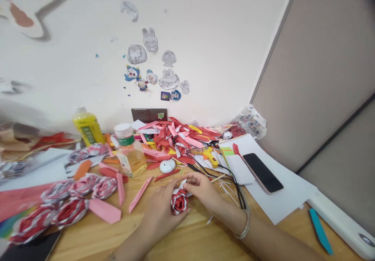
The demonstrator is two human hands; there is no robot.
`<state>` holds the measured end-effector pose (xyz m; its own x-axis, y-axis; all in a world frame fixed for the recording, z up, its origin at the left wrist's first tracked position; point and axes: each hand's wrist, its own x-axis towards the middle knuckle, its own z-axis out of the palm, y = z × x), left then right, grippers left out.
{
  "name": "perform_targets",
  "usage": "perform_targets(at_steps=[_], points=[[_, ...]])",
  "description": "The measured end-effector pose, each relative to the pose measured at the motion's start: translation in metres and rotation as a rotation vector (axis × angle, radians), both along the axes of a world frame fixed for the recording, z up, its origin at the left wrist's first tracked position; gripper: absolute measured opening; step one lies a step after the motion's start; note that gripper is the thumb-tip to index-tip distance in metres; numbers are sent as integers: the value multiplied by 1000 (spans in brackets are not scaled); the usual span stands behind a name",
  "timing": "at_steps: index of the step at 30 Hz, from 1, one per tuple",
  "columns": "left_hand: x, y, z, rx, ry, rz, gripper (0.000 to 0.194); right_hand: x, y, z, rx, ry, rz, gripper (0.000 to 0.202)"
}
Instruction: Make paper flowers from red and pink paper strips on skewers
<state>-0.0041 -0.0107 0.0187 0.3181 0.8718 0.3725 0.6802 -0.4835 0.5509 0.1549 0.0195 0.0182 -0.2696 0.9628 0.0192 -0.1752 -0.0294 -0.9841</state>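
Observation:
A small red and white folded paper rose [179,201] is held over the wooden table, near the middle of the view. My left hand [164,206] wraps round it from the left, with the thumb along its lower edge. My right hand [200,189] is at its upper right, fingers pinched on a white paper piece [183,183] at the rose's top edge. A bracelet circles my right wrist. Just beyond my hands lies a white earphone case [167,166].
Finished paper roses [70,212] lie at the left. Behind are a yellow bottle [88,126], a jar [130,151], a heap of folded strips [175,138] and a yellow glue gun [209,155] with a black cable. A phone [263,173] rests on white paper [275,206] at the right.

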Motion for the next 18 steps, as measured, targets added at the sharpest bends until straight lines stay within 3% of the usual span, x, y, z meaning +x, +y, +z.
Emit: perform_targets(at_steps=[6, 18], points=[[2, 3, -5, -41, -101, -27, 43, -1, 1, -3, 58, -41, -29, 21], [7, -1, 0, -124, -221, -66, 31, 6, -4, 5, 314, -304, -7, 5]])
